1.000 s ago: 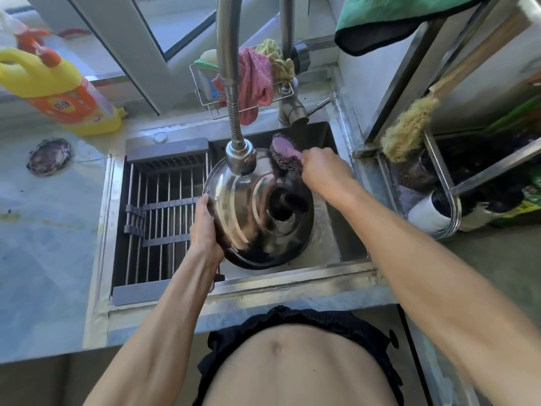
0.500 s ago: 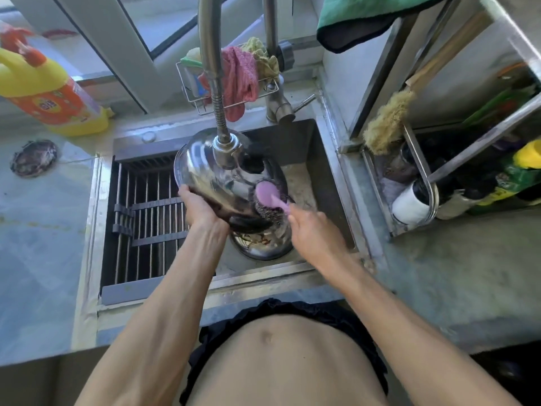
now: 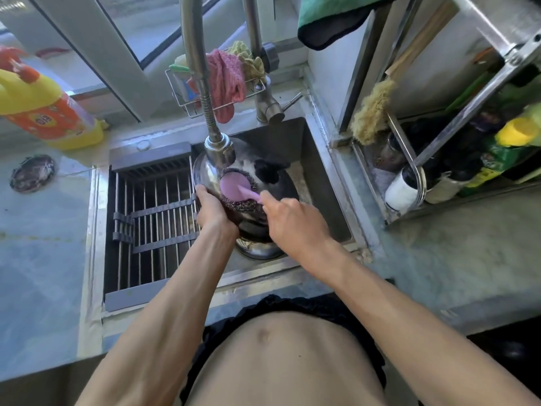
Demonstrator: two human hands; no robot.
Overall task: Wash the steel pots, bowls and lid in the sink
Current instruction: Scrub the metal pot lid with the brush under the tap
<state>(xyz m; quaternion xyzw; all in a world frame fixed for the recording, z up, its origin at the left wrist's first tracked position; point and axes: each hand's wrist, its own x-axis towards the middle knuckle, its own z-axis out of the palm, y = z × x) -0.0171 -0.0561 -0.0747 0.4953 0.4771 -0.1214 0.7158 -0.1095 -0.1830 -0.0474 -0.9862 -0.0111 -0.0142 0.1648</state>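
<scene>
Still mid-wash: my left hand (image 3: 212, 209) grips the lid (image 3: 251, 183) over the sink (image 3: 325, 183), my right hand (image 3: 292, 224) clasps the scrubber (image 3: 237, 187) against it (pot (image 3: 259, 251) below looks unwashed); rack (image 3: 152, 212) at left holds nothing.

A yellow detergent bottle (image 3: 44, 106) stands on the counter (image 3: 44, 259), well left of a hanging green cloth (image 3: 330, 16).
</scene>
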